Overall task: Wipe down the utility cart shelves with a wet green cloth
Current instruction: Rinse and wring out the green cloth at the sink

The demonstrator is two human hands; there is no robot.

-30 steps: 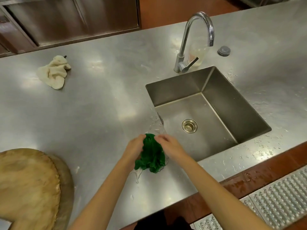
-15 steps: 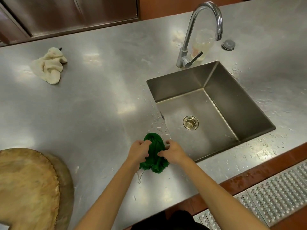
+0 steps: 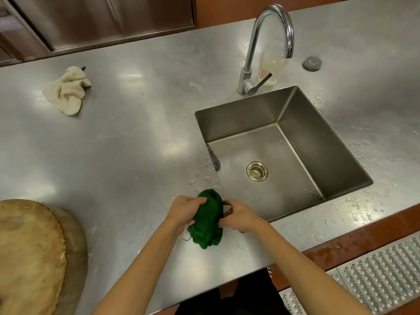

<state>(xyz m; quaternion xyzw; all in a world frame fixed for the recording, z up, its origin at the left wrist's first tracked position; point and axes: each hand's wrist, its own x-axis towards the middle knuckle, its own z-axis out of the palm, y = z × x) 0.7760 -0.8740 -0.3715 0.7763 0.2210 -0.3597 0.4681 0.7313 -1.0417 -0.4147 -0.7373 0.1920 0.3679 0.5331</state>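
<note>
1. The green cloth (image 3: 208, 220) is being held between both hands in the lower middle of the frame, just above the steel counter (image 3: 127, 155) and close to the near left corner of the sink (image 3: 318, 142).
2. The left hand (image 3: 185, 211) is being kept on the left side of the cloth; its fingers (image 3: 200, 201) are curled narrow over the upper left part of the bundle, and the thumb is pressed against the lower left edge.
3. The right hand (image 3: 238, 215) is being kept on the right side; its fingers are bent and closed on the upper right edge of the cloth, so the fabric is being pinched from both sides.
4. The cloth is being seen as a crumpled lump; its top is rising above the fingertips and its lower part is hanging below both hands, near the counter surface.
5. Water drops are being seen on the counter around the sink rim.
6. A cream cloth (image 3: 67, 92) is lying in the upper left of the frame, well apart from the hands.
7. A curved faucet (image 3: 268, 42) is standing behind the sink, with a clear bottle (image 3: 273, 69) just behind it.
8. A round wooden block (image 3: 29, 255) is being seen at the lower left edge.
</note>
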